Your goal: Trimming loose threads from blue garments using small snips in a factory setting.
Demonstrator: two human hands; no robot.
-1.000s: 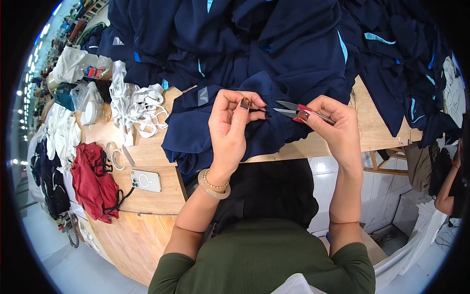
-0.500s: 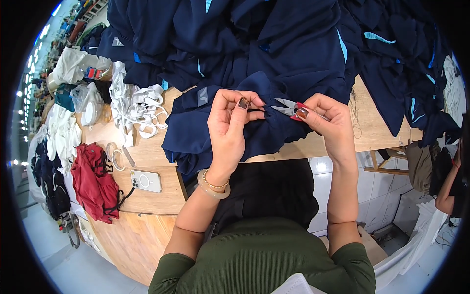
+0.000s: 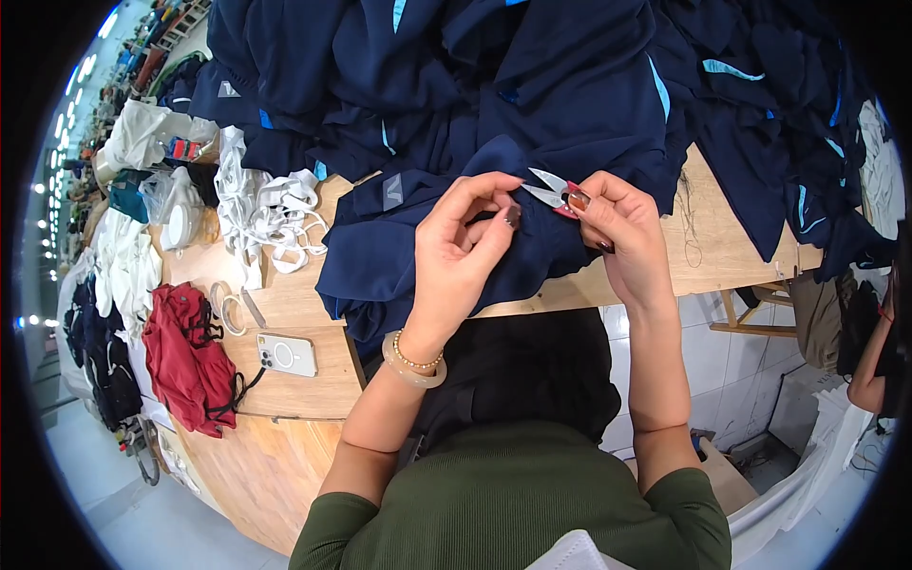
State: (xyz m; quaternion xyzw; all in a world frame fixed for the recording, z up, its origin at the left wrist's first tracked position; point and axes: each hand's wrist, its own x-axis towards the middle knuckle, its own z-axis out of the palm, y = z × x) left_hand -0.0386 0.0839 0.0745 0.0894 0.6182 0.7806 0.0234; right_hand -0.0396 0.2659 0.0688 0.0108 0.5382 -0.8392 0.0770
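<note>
My right hand (image 3: 632,228) is closed around a pair of thread snips (image 3: 548,190) with red on the handles. The snips' two pointed blades are spread and point left, close to my left fingertips. My left hand (image 3: 465,228) is over a navy garment (image 3: 380,266), its index finger stretched toward the blades and its other fingers curled near the thumb. Whatever lies between that thumb and the curled fingers is too small or hidden to make out. The garment lies bunched at the table's front edge, with a grey patch on it.
More navy garments (image 3: 570,76) with light blue trim are heaped behind. On the left of the wooden table (image 3: 294,304) are white straps (image 3: 275,223), tape rings (image 3: 231,313), a phone (image 3: 287,354) and a red cloth bag (image 3: 185,356). Another person's arm (image 3: 869,370) shows at far right.
My left index finger has straightened and lifted away from the thumb. My right hand has turned and drawn slightly left and up, and the snips' blades now spread wider.
</note>
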